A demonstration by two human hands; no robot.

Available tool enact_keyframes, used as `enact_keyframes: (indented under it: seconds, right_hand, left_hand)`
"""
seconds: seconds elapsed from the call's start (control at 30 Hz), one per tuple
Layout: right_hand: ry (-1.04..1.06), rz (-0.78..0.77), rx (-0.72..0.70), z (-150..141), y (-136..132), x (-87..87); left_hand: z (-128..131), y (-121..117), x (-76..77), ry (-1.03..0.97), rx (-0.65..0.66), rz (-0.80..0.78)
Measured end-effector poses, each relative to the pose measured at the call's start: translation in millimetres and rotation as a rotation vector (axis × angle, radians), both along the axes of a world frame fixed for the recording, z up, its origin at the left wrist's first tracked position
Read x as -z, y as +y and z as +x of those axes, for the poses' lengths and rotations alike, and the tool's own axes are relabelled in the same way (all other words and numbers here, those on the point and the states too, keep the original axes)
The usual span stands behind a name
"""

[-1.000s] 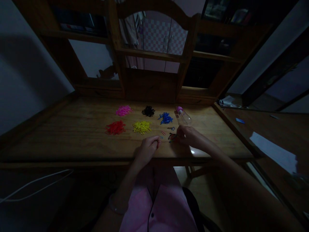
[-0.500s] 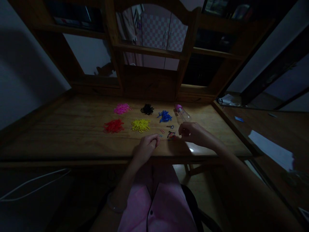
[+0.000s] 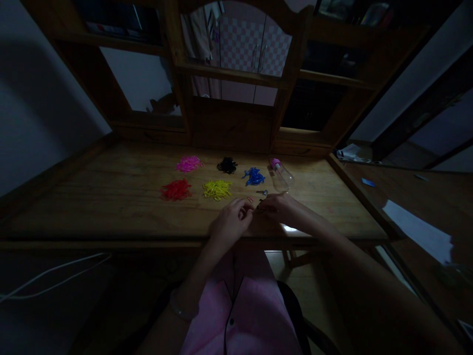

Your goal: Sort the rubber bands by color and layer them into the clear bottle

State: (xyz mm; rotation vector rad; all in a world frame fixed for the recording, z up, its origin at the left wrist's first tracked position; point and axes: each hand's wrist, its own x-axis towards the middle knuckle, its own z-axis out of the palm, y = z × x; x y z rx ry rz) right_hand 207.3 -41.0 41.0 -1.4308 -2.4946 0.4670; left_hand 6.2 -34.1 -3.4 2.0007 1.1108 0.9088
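Pieces point(image 3: 217, 190) mostly in five single-colour piles point(image 3: 176, 190) on surface point(image 3: 92, 197); few loose ones point(image 3: 250, 199) remain; left hand point(image 3: 232, 220), right hand point(image 3: 283, 208) fingers curled, cannot tell if gripping

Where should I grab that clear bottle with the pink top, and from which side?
Probably around its clear body, from above on the near side, using the right hand: it appears to lie on its side, pink top pointing away.

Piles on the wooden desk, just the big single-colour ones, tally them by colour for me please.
Pink pile: 1
Black pile: 1
Blue pile: 1
Red pile: 1
Yellow pile: 1
Total: 5
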Motion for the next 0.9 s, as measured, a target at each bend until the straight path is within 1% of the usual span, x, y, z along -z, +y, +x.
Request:
enact_keyframes:
  seconds: [0.1, 0.23, 0.3, 0.37, 0.47, 0.53, 0.6, 0.77, 0.9]
  right_hand:
    - [0.002, 0.011, 0.004, -5, -1, 1.3]
    - [0.040, -0.023, 0.091, -6, -8, 1.8]
    - [0.141, -0.048, 0.136, -2, -12, 4.1]
    - [0.296, -0.090, 0.172, 4, -15, 8.7]
    - [0.523, -0.148, 0.226, 13, -19, 17.8]
    - [0.622, -0.168, 0.262, 16, -21, 23.1]
    - [0.685, -0.188, 0.288, 18, -22, 26.6]
    - [0.777, -0.221, 0.300, 18, -22, 31.4]
    - [0.846, -0.254, 0.313, 18, -23, 35.9]
  left_hand:
    - [8, 0, -1.1, 0.112, 0.020, 0.048]
    - [13, 3, -2.5, 0.155, 0.102, 0.046]
    - [14, 6, -2.5, 0.153, 0.123, 0.033]
    - [15, 8, -1.9, 0.141, 0.129, 0.026]
    - [16, 8, -0.3, 0.109, 0.106, 0.029]
    - [18, 7, 0.7, 0.087, 0.093, 0.038]
    - [20, 7, 1.3, 0.070, 0.095, 0.041]
    - [22, 8, 1.7, 0.022, 0.108, 0.021]
    - [24, 9, 2.4, 0.042, 0.083, 0.025]
